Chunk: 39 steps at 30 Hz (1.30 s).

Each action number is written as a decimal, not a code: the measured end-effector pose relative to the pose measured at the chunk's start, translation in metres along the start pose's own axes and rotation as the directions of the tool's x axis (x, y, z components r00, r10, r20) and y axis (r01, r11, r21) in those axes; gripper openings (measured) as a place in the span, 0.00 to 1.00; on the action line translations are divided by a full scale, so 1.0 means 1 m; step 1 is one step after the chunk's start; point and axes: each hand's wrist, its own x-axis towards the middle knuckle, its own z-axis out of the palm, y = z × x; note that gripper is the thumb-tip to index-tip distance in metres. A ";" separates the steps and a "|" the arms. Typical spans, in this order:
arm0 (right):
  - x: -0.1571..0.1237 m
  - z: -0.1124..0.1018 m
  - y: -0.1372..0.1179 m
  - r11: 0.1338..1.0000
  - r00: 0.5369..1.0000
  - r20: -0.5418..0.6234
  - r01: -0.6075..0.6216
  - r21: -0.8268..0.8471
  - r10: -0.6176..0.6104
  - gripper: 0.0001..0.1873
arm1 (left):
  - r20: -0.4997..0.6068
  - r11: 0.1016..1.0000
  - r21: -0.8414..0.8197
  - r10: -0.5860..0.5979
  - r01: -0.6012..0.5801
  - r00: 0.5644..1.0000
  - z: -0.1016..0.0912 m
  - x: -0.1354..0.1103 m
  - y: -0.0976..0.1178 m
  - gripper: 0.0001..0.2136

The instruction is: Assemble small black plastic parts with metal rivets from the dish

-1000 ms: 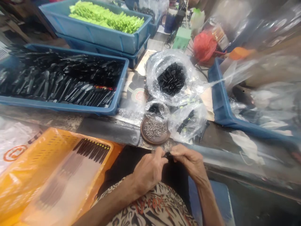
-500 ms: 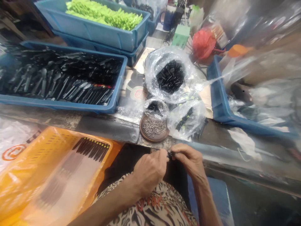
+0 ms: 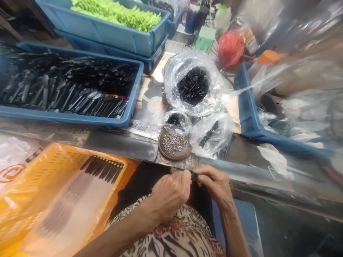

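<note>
Right now my left hand (image 3: pixel 171 194) and right hand (image 3: pixel 216 184) meet, both pinching 1 small black part (image 3: pixel 194 175) at the bench (image 3: pixel 120 148) edge, just below the dish of screws (image 3: pixel 174 144). I judge it light, stiff and easily dropped; fingertips at each end suit it.

No wording is legible; red lettering on the patterned shirt (image 3: pixel 175 228) and white bag (image 3: pixel 13 153) is blurred.

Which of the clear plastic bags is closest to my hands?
The bag with black and green pieces, right of the dish of screws, just beyond your right hand. The small bag and the big bag of black parts lie farther back.
</note>
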 end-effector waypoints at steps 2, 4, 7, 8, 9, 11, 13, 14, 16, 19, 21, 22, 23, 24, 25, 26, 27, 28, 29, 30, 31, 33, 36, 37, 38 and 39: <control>0.000 0.001 -0.003 0.999 1.000 0.013 0.004 -0.035 -0.003 0.06 | -0.014 0.998 -0.054 -0.018 0.018 1.000 0.000 -0.001 -0.001 0.07; 0.000 0.001 -0.003 0.999 1.000 0.020 0.006 -0.037 -0.005 0.06 | -0.016 0.994 -0.106 -0.026 0.024 1.000 0.000 -0.001 -0.001 0.07; 0.000 0.001 0.001 1.000 1.000 0.031 -0.001 0.008 0.000 0.06 | -0.013 0.987 -0.160 -0.026 0.024 1.000 0.000 -0.001 -0.001 0.07; -0.001 0.001 0.003 1.000 0.999 0.032 -0.009 0.019 0.008 0.06 | -0.011 0.985 -0.168 -0.030 0.028 0.999 0.000 -0.002 -0.001 0.06; -0.001 0.002 0.003 1.000 0.999 0.032 -0.019 0.021 0.018 0.07 | -0.008 0.984 -0.172 -0.038 0.036 0.999 0.000 -0.001 -0.001 0.05; -0.001 0.002 0.003 0.999 0.999 0.024 -0.039 0.000 0.039 0.08 | 0.005 0.983 -0.176 -0.049 0.049 0.999 0.000 0.000 -0.002 0.04; 0.000 0.002 -0.001 0.998 0.999 0.017 -0.043 -0.049 0.044 0.09 | 0.019 0.976 -0.209 -0.057 0.060 0.998 -0.001 0.002 -0.003 0.03; 0.000 0.002 -0.003 0.996 0.999 0.014 -0.039 -0.080 0.040 0.09 | 0.025 0.965 -0.254 -0.061 0.066 0.998 -0.002 0.004 -0.003 0.03; 0.001 0.003 -0.007 0.992 0.999 0.011 -0.034 -0.121 0.036 0.10 | 0.046 0.901 -0.421 -0.090 0.101 0.995 -0.006 0.007 -0.002 0.03; 0.003 0.005 -0.007 0.996 0.998 -0.011 -0.061 -0.062 0.061 0.13 | 0.168 0.647 -0.723 -0.175 0.241 0.970 -0.013 0.011 0.001 0.03; 0.004 0.006 -0.005 0.996 0.996 -0.003 -0.087 0.007 0.087 0.15 | 0.307 0.435 -0.827 -0.181 0.356 0.934 -0.015 0.012 0.003 0.02; 0.005 0.007 -0.004 0.994 0.995 0.012 -0.101 0.033 0.100 0.15 | 0.366 0.341 -0.851 -0.159 0.399 0.917 -0.016 0.011 0.003 0.04; 0.005 0.007 -0.004 0.992 0.993 0.034 -0.112 0.051 0.111 0.14 | 0.409 0.259 -0.865 -0.133 0.430 0.903 -0.016 0.011 0.004 0.06; 0.006 0.007 -0.003 0.990 0.991 0.054 -0.122 0.063 0.119 0.14 | 0.435 0.187 -0.874 -0.113 0.449 0.893 -0.015 0.010 0.004 0.07; 0.006 0.006 -0.003 0.989 0.990 0.069 -0.131 0.070 0.126 0.13 | 0.451 0.128 -0.878 -0.101 0.461 0.887 -0.015 0.010 0.004 0.09; 0.006 0.005 -0.004 0.988 0.988 0.082 -0.139 0.073 0.133 0.13 | 0.463 0.081 -0.879 -0.098 0.471 0.881 -0.014 0.009 0.005 0.10; 0.006 0.005 -0.005 0.986 0.985 0.096 -0.147 0.075 0.140 0.13 | 0.473 0.045 -0.877 -0.101 0.479 0.875 -0.014 0.009 0.005 0.10; 0.007 0.004 -0.006 0.985 0.983 0.109 -0.154 0.076 0.146 0.12 | 0.483 0.019 -0.873 -0.103 0.487 0.870 -0.014 0.009 0.006 0.11; 0.007 0.004 -0.007 0.984 0.981 0.120 -0.162 0.078 0.152 0.12 | 0.493 0.000 -0.869 -0.103 0.495 0.864 -0.014 0.009 0.006 0.11; 0.007 0.003 -0.007 0.982 0.979 0.131 -0.169 0.082 0.158 0.12 | 0.501 -0.014 -0.864 -0.101 0.503 0.859 -0.014 0.009 0.006 0.12; 0.007 0.003 -0.008 0.981 0.977 0.141 -0.175 0.088 0.162 0.12 | 0.508 -0.026 -0.861 -0.099 0.508 0.855 -0.014 0.010 0.007 0.12; 0.007 0.003 -0.008 0.978 0.974 0.153 -0.182 0.103 0.165 0.12 | 0.520 -0.044 -0.854 -0.096 0.518 0.849 -0.014 0.010 0.008 0.12; 0.006 0.005 -0.006 0.973 0.974 0.155 -0.186 0.139 0.164 0.12 | 0.531 -0.062 -0.847 -0.109 0.528 0.840 -0.015 0.011 0.009 0.12; 0.006 0.006 -0.006 0.971 0.975 0.151 -0.187 0.146 0.165 0.12 | 0.532 -0.065 -0.847 -0.115 0.528 0.839 -0.016 0.011 0.010 0.12; 0.005 0.006 -0.005 0.971 0.975 0.144 -0.188 0.149 0.167 0.12 | 0.532 -0.069 -0.847 -0.121 0.528 0.838 -0.016 0.012 0.011 0.12; 0.005 0.007 -0.005 0.971 0.976 0.137 -0.188 0.150 0.168 0.12 | 0.531 -0.074 -0.847 -0.127 0.526 0.838 -0.016 0.012 0.012 0.12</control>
